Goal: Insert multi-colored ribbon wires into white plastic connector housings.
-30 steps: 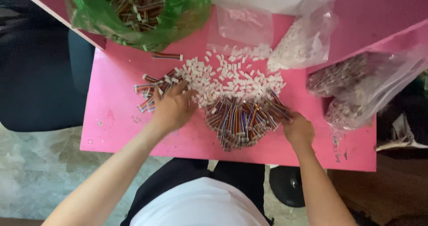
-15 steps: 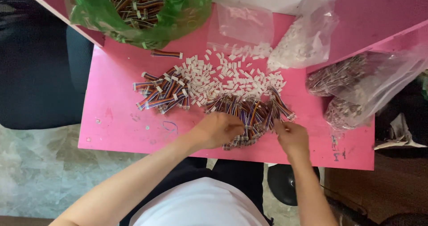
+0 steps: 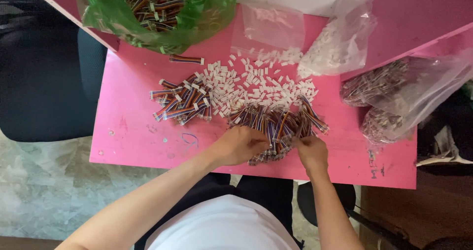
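On the pink table (image 3: 133,131) lies a big heap of short multicoloured ribbon cables (image 3: 278,124). My left hand (image 3: 239,145) rests on the heap's near left edge, fingers curled over some cables. My right hand (image 3: 310,151) pinches cables at the near right edge of the same heap. A smaller pile of ribbon cables with white connectors (image 3: 182,101) lies to the left. Loose small white connectors (image 3: 256,82) are scattered behind both piles.
A green plastic bag (image 3: 157,8) full of cables sits at the back left. Clear bags of white connectors (image 3: 335,43) and of cables (image 3: 394,92) lie at the right. One single cable (image 3: 186,59) lies apart. A dark chair (image 3: 44,82) stands at the left.
My left hand left the small pile at the left and moved right onto the big heap. My right hand shifted left along the heap's near edge.
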